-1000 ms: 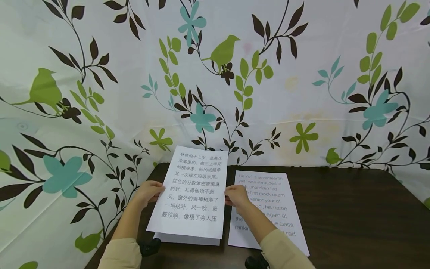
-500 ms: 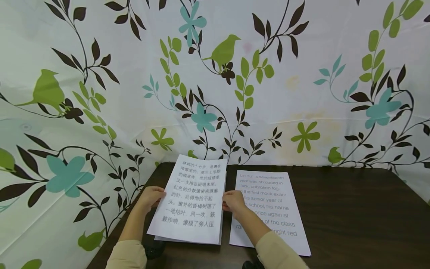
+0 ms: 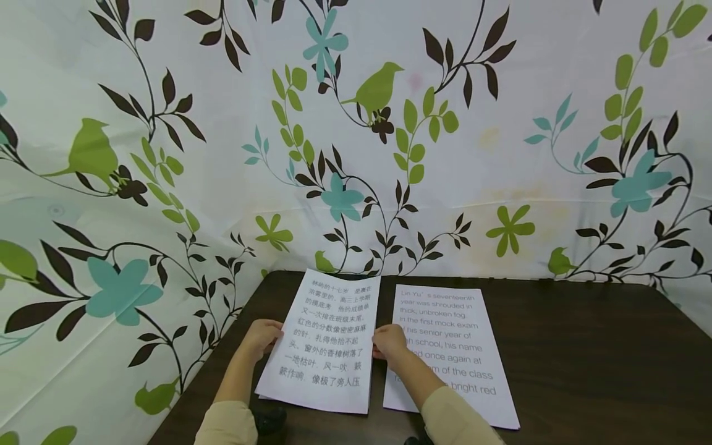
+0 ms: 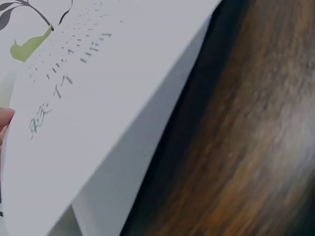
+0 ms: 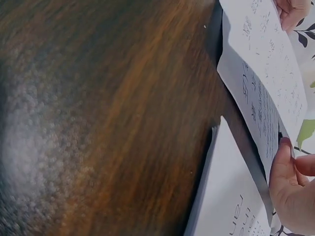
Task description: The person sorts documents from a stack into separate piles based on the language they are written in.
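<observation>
A white sheet printed with Chinese characters [image 3: 328, 346] is held by its two long sides at the left of the table in the head view. My left hand [image 3: 262, 339] pinches its left edge, and my right hand [image 3: 391, 345] pinches the right edge between thumb and fingers. The right wrist view shows a second printed sheet [image 5: 246, 93] under the upper sheet [image 5: 275, 64], with a gap between them. In the left wrist view the sheet [image 4: 98, 98] slants across, with fingers [image 4: 6, 118] at its far left edge.
A stack of pages printed in English [image 3: 434, 309] lies to the right, partly under my right forearm. The dark wooden table [image 3: 601, 358] extends further right. Behind it hangs a white cloth [image 3: 445, 154] patterned with leaves, birds and flowers.
Both hands have lowered the Chinese-text sheet toward the table and nearer to me. The lower sheet that showed below its front edge is now almost covered.
</observation>
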Motion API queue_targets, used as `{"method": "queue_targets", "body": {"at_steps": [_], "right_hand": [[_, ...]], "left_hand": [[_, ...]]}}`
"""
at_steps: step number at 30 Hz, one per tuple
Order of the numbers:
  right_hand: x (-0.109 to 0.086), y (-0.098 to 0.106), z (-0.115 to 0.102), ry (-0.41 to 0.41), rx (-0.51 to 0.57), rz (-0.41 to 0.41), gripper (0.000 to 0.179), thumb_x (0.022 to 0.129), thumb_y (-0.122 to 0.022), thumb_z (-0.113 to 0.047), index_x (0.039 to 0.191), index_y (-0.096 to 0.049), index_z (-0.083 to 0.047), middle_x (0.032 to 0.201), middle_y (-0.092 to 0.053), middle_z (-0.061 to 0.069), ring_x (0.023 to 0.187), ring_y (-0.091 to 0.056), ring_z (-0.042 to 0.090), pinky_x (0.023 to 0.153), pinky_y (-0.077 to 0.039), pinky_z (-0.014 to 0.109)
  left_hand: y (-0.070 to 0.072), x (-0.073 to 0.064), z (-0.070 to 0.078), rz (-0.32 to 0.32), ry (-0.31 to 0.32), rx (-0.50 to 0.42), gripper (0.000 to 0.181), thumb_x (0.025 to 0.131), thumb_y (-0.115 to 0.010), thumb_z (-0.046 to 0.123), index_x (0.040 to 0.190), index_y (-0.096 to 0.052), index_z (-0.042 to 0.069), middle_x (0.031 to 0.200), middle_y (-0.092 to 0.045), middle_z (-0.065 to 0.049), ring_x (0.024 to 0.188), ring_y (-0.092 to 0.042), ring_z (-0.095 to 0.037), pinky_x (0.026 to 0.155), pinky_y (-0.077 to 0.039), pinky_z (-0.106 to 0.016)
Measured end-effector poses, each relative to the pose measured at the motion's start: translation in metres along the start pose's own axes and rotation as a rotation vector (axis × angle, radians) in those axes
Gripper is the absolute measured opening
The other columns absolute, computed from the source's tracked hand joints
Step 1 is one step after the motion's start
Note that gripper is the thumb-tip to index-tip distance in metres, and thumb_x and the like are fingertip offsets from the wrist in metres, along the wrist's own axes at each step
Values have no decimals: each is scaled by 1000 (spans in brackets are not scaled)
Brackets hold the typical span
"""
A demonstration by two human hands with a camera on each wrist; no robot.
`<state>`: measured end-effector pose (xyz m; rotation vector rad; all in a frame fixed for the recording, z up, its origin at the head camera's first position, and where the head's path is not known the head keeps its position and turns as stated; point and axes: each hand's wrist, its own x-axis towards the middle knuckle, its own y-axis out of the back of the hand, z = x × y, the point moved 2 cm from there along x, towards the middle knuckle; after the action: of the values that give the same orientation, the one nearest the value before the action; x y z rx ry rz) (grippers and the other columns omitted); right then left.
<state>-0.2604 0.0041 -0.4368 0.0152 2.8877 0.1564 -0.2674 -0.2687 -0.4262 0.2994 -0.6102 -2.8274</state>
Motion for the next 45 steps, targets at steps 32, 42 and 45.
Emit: {"method": "queue_targets", "body": {"at_steps": [32, 42, 45], "right_hand": [[-3, 8, -5, 22, -51, -169, 31, 78, -51, 2, 104, -48, 18, 86, -52, 17, 76, -56, 26, 68, -49, 35], [-3, 11, -11, 33, -205, -133, 29, 78, -55, -4, 100, -51, 14, 85, -55, 16, 78, -57, 28, 66, -49, 37], [-3, 15, -14, 32, -219, -127, 32, 79, -55, -6, 103, -50, 14, 87, -56, 17, 79, -57, 29, 67, -49, 37]], "left_hand": [[-3, -3, -6, 102, -30, 8, 24, 77, -50, -1, 93, -56, -18, 81, -57, -22, 68, -55, -25, 46, -42, -22], [2, 29, -33, 186, -69, 104, 25, 79, -55, 9, 91, -58, -13, 84, -59, -21, 72, -59, -29, 50, -49, -31], [1, 52, -51, 223, -100, 131, 27, 79, -56, 14, 93, -59, -8, 85, -60, -19, 73, -59, -26, 56, -49, -34]]}}
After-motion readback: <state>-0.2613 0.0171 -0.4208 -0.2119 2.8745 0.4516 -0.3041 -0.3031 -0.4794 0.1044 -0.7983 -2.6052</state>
